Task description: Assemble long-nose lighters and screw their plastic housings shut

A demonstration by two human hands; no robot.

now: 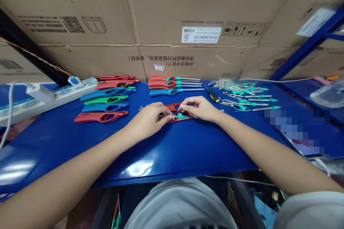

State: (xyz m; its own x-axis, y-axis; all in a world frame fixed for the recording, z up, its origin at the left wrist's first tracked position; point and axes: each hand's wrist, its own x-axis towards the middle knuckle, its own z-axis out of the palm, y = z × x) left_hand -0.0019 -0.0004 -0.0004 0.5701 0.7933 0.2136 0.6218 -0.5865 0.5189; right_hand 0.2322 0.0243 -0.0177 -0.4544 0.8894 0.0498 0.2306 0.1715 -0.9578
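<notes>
Between my hands an opened red lighter casing (172, 121) lies on the blue table, with a green and white inner part (182, 115) showing inside it. Behind it is another red casing piece (173, 107), partly covered by my fingers. My left hand (149, 120) is closed around the casing's left end, thumb and forefinger meeting near a small whitish bit. Over the casing's right side, my right hand (200, 109) pinches with thumb and forefinger at a tiny dark red piece, too small to name. My fingers hide much of the casing.
Red, blue and green lighter casings (103, 107) lie in a column at left. Lighters with metal tubes (174, 83) lie behind my hands. A screwdriver (213, 95) and a pile of green-ended metal tubes (252, 96) are at right. A power strip (61, 96) borders the left; cardboard (161, 14) stands behind.
</notes>
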